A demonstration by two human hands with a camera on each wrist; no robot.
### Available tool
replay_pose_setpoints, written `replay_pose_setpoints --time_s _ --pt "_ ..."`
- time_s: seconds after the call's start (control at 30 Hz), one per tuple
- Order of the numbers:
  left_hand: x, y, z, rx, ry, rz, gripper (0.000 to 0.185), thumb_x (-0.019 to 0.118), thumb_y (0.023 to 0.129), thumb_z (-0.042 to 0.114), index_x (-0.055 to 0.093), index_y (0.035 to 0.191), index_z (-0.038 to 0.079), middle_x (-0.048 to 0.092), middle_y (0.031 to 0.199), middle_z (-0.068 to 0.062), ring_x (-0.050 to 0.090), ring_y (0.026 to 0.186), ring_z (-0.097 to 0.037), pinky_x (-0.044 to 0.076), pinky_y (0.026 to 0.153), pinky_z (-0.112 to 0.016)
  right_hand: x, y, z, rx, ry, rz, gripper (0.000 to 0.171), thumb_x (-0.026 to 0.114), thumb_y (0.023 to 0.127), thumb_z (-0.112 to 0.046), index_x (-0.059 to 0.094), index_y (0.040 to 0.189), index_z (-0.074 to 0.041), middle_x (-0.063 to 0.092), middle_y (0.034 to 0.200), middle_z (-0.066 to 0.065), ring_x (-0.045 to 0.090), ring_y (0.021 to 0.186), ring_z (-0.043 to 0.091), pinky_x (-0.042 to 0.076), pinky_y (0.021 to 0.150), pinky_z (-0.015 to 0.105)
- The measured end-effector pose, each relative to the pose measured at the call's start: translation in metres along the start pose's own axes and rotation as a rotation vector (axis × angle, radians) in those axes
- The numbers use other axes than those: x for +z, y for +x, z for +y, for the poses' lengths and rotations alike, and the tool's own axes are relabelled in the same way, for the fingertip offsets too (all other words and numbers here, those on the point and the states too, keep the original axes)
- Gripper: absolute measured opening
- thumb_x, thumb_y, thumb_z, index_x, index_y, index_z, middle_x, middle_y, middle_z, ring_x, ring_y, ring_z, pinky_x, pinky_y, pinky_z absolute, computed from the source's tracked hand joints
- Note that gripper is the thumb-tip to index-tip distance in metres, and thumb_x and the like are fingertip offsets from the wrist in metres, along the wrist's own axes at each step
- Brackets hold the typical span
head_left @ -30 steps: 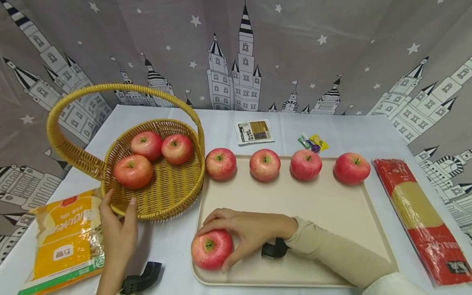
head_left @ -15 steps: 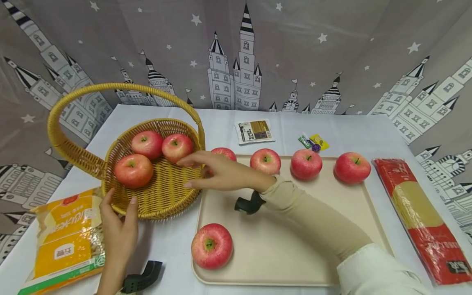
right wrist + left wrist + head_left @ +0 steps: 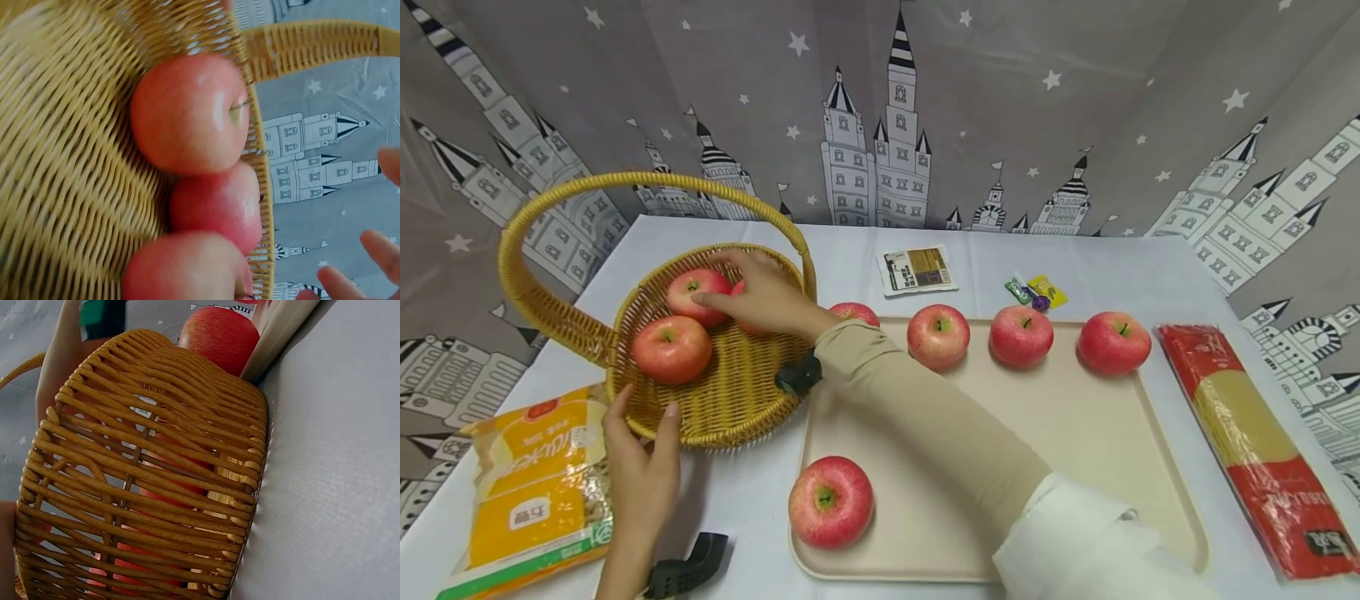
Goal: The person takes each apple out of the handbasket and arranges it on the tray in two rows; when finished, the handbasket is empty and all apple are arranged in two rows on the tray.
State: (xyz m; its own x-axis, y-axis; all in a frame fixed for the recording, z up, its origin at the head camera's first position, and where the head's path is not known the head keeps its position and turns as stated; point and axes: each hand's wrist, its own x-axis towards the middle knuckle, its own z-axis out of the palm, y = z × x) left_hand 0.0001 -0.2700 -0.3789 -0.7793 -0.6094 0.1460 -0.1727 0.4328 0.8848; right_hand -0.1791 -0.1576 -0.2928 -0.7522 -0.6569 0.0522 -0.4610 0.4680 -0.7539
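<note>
Head view shows the right hand [image 3: 760, 292] reaching into the wicker basket [image 3: 730, 408], its fingers spread loosely over the back apple [image 3: 747, 302] there, touching it but not visibly closed around it. The wrist view of that hand gives only blurred fruit against the weave, so whether a grip has formed cannot be told. Two more apples sit in the basket: one [image 3: 695, 292] just left of the covered fruit, one [image 3: 671, 350] nearer the front rim. The left hand [image 3: 642, 467] rests against the basket's near edge, thumb and fingers straight along the wicker, steadying it.

Right of the basket lies a beige tray [image 3: 1075, 433] on the desk [image 3: 1120, 267], with a row of apples along its far edge and a lone apple [image 3: 831, 502] at its near left corner.

Judging by this, the step in hand is taking hold of one more fruit from the basket. The next move would call for closing the fingers round it and lifting clear under the basket's handle [image 3: 625, 179] without knocking its neighbours.
</note>
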Motion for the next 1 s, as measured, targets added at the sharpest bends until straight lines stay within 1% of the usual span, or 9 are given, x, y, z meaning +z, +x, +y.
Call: replay_pose_setpoints --time_s 0.1,0.17,0.3,0.4,0.5,0.63,0.73,0.83,1.0 --pt "-0.001 -0.002 0.000 -0.009 0.003 -0.004 0.060 0.045 0.093 0.026 0.016 0.143 0.011 0.018 0.147 -0.016 0.020 0.136 -0.031 0.026 0.102 -0.059 0.009 0.004 -0.004 0.039 0.021 0.048 0.057 0.057 0.085 -0.044 0.040 0.134 -0.022 0.042 0.135 0.000 0.038 0.123 0.014 0.035 0.097 0.023" --pt "-0.001 -0.004 0.001 -0.011 0.006 -0.005 0.060 0.045 0.093 0.026 0.016 0.143 0.012 0.018 0.146 -0.016 0.021 0.135 -0.032 0.027 0.101 -0.059 0.014 0.006 -0.003 0.067 -0.028 0.055 0.059 0.057 0.083 -0.047 0.040 0.134 -0.022 0.043 0.135 -0.001 0.035 0.124 0.016 0.032 0.099 0.026" --pt "-0.001 -0.006 0.001 -0.011 0.012 -0.005 0.059 0.045 0.093 0.026 0.016 0.143 0.012 0.020 0.146 -0.016 0.023 0.133 -0.032 0.029 0.100 -0.057 0.020 0.007 0.003 0.186 -0.160 -0.034 0.074 0.059 0.078 -0.055 0.030 0.140 -0.027 0.031 0.142 -0.002 0.025 0.127 0.019 0.025 0.101 0.035" --pt "-0.002 -0.008 0.002 -0.002 0.013 -0.002 0.060 0.046 0.093 0.026 0.017 0.143 0.010 0.020 0.145 -0.017 0.023 0.134 -0.033 0.028 0.100 -0.057 0.020 0.006 0.009 0.227 -0.188 -0.103 0.086 0.064 0.073 -0.057 0.022 0.143 -0.029 0.022 0.145 -0.001 0.020 0.130 0.020 0.026 0.104 0.037" --pt "-0.004 -0.010 0.002 -0.004 0.015 0.001 0.060 0.046 0.093 0.026 0.017 0.143 0.010 0.020 0.145 -0.018 0.022 0.134 -0.034 0.027 0.100 -0.059 0.017 0.002 0.015 0.185 -0.149 -0.165 0.090 0.070 0.071 -0.049 0.022 0.143 -0.025 0.022 0.143 0.002 0.025 0.128 0.022 0.033 0.102 0.034" --pt "-0.004 -0.011 0.003 -0.009 0.021 -0.003 0.060 0.046 0.093 0.026 0.017 0.143 0.009 0.020 0.145 -0.018 0.022 0.134 -0.034 0.027 0.101 -0.058 0.009 -0.004 0.021 0.054 -0.133 -0.363 0.089 0.074 0.071 -0.036 0.024 0.143 -0.021 0.022 0.139 0.004 0.032 0.124 0.018 0.035 0.099 0.025" --pt "-0.005 -0.011 0.003 -0.002 0.021 -0.006 0.060 0.046 0.093 0.026 0.017 0.143 0.010 0.020 0.145 -0.018 0.023 0.133 -0.034 0.026 0.101 -0.057 0.004 -0.009 0.024 -0.045 -0.180 -0.472 0.086 0.075 0.072 -0.029 0.027 0.142 -0.021 0.021 0.139 0.004 0.031 0.125 0.013 0.032 0.099 0.020" --pt "-0.005 -0.010 0.004 -0.005 0.023 -0.006 0.060 0.046 0.093 0.026 0.017 0.143 0.011 0.020 0.145 -0.017 0.023 0.134 -0.033 0.027 0.101 -0.057 0.004 -0.013 0.024 -0.097 -0.246 -0.476 0.083 0.074 0.072 -0.025 0.029 0.141 -0.021 0.020 0.141 0.005 0.030 0.127 0.014 0.032 0.100 0.021" --pt "-0.004 -0.009 0.004 -0.012 0.034 -0.001 0.060 0.046 0.093 0.026 0.017 0.143 0.011 0.021 0.145 -0.017 0.024 0.133 -0.032 0.029 0.100 -0.055 0.011 -0.018 0.025 -0.137 -0.344 -0.410 0.080 0.074 0.072 -0.030 0.032 0.140 -0.023 0.025 0.140 0.007 0.036 0.125 0.017 0.034 0.100 0.025"
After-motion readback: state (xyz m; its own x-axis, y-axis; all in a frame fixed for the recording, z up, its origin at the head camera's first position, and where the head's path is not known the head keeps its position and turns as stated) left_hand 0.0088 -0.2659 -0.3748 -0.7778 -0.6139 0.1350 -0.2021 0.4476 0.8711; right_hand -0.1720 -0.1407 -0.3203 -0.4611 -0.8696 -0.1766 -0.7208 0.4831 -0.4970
